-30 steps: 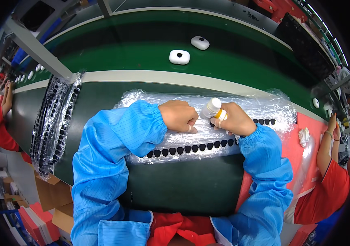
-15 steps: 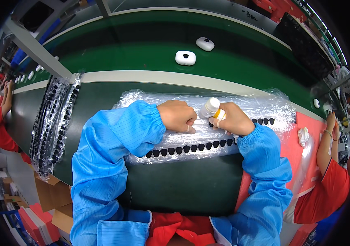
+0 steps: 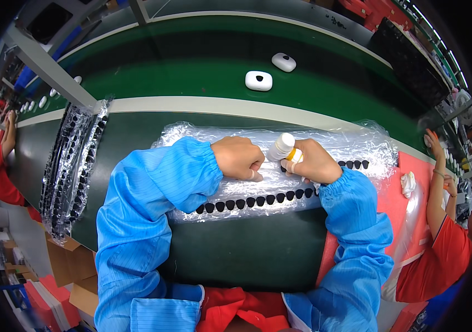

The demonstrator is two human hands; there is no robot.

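A sheet of clear plastic film (image 3: 219, 191) lies on the dark green table in front of me, carrying rows of small black pieces (image 3: 251, 201). My right hand (image 3: 318, 161) is closed round a small white bottle (image 3: 282, 145) with a yellow band, held tilted over the film. Just left of the bottle, my left hand (image 3: 240, 159) rests low on the film with its fingers curled together. Whatever is between those fingertips is hidden. White finger covers show on some fingertips of both hands.
Beyond a pale rail, a green conveyor (image 3: 180, 61) carries white rounded cases (image 3: 258, 81). More black-dotted strips (image 3: 75, 166) lie at the left under a grey post (image 3: 53, 69). A pink mat (image 3: 416, 205) and a co-worker's arm (image 3: 437, 177) are at the right.
On the conveyor the white cases have shifted slightly right. The co-worker at the right has reached a hand forward to the conveyor. My hands and the bottle have barely moved.
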